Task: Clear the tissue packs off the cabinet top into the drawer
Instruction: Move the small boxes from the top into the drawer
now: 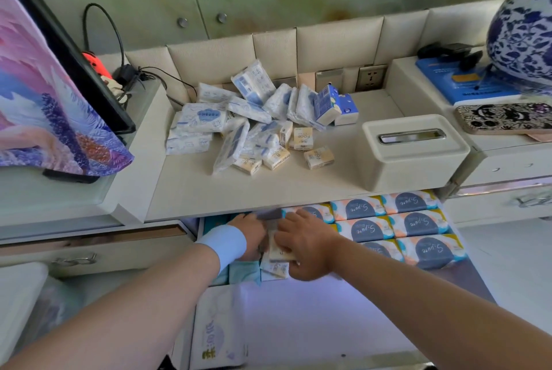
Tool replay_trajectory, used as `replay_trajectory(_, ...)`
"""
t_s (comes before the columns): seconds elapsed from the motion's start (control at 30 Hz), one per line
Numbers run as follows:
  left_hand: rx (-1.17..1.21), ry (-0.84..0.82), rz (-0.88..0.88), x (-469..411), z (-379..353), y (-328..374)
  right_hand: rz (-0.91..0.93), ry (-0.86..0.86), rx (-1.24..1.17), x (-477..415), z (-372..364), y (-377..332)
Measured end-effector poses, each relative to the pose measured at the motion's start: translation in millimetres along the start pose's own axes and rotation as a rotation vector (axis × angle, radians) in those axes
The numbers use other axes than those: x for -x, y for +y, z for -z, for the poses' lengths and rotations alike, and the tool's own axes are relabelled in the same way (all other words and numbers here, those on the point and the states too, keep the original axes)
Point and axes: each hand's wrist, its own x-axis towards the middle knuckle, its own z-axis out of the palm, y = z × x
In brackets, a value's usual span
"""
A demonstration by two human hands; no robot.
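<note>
A heap of several small tissue packs [254, 119], white-blue and pale yellow, lies on the beige cabinet top [194, 190]. Below it the drawer [466, 277] stands pulled out, its right part filled with rows of larger blue-orange tissue packs [415, 225]. Both hands are down inside the drawer's middle. My right hand [304, 245] grips a pale yellow tissue pack [279, 251] held on edge. My left hand [248, 235], with a light blue wristband, touches the same spot from the left; its fingers are hidden behind the pack and my right hand.
A cream tissue box [415, 151] stands on the cabinet top at the right. A blue-white vase [525, 35] and a patterned phone [504, 122] sit on the raised right shelf. A screen [44, 86] leans at left. A large tissue bag [215, 337] lies at the drawer's front.
</note>
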Motion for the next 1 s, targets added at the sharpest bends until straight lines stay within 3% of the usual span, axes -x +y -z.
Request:
replay_trajectory(0.17, 0.201, 0.033, 0.013, 14, 5, -9, 0.062, -0.222, 0.106, -6, -29, -35)
replay_trajectory(0.33, 0.198, 0.004, 0.052, 24, -1, -16, -0.210, -0.318, 0.188, -10, -54, -58)
replay_trajectory(0.47, 0.204, 0.019, 0.031, 32, 0, -21, -0.355, -0.323, 0.076, -14, -61, -67)
replay_trajectory(0.67, 0.128, 0.013, 0.018, 36, -8, -22, -0.242, -0.296, 0.096, -16, -50, -53)
replay_trajectory(0.9, 0.150, 0.025, 0.047, 36, -12, -23, -0.311, -0.302, 0.104, -21, -56, -61)
replay_trajectory(1.0, 0.164, 0.026, 0.043, 37, -15, -26, -0.075, -0.304, 0.185, -11, -52, -53)
